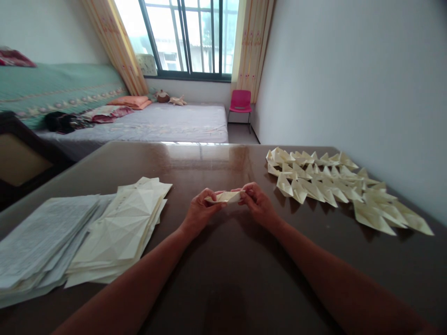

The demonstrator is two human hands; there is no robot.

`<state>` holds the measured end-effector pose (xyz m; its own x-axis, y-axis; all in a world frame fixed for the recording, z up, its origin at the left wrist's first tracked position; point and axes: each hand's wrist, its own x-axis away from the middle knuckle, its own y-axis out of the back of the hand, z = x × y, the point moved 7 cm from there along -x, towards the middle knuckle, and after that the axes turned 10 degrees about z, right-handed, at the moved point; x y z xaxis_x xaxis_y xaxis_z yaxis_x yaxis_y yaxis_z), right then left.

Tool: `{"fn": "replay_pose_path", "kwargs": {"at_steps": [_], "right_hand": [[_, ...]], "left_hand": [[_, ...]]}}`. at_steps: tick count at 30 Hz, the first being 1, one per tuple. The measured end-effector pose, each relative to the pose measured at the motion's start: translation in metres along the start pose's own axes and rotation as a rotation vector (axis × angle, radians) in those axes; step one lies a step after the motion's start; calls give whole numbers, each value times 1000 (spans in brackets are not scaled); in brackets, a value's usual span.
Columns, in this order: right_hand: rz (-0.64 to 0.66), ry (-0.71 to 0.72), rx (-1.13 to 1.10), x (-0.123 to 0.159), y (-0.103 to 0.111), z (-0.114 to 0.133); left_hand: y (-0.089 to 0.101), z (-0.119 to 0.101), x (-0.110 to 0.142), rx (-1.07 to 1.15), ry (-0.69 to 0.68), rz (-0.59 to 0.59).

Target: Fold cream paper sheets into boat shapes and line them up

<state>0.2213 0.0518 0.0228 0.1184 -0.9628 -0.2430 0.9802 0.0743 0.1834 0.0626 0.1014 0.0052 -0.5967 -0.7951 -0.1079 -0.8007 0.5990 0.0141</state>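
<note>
Both hands are closed on one piece of folded paper (pixel 231 197): the left hand (pixel 204 204) pinches its left end, thumb on the near side, and the right hand (pixel 256 203) nips the right end between thumb and fingers. It's out in the middle of the brown table (pixel 216 170), between the papers on the left and the finished-looking shapes (pixel 314 184) on the right.

If I were doing this bit, I'd pinch evenly at both ends, line up the edges first, then run a thumbnail along the crease. Too hard a squeeze would probably crumple the middle, and a lopsided pull could tear a corner.

Counts, as best I can: two hands, one piece between them, two piles on the left, namely one of printed sheets (pixel 45 237) and one of creased cream sheets (pixel 122 223). Can't count sheets in either. The shapes overlap too much for an exact number, but there's easily over a dozen. Also one pink chair (pixel 240 101), one bed (pixel 195 121).
</note>
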Motion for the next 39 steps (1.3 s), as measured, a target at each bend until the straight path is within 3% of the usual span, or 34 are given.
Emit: {"fn": "replay_pose_path", "kwargs": {"at_steps": [12,17,23,30,35,39], "right_hand": [[-16,-109,-208,-1,-1,-15],[77,-161,-86,1,-8,-16],[61,-167,-44,0,-3,-17],[79,-139,5,-1,-3,-14],[135,-158,278,-1,0,-20],[104,-123,439,-2,9,-19]], "left_hand": [[11,-11,5,-215,-54,-162],[6,-9,7,-366,-43,-129],[6,-1,2,-313,-18,-35],[7,-6,1,-395,-12,-48],[5,0,-1,-608,7,48],[11,-3,0,-684,-34,6]]}}
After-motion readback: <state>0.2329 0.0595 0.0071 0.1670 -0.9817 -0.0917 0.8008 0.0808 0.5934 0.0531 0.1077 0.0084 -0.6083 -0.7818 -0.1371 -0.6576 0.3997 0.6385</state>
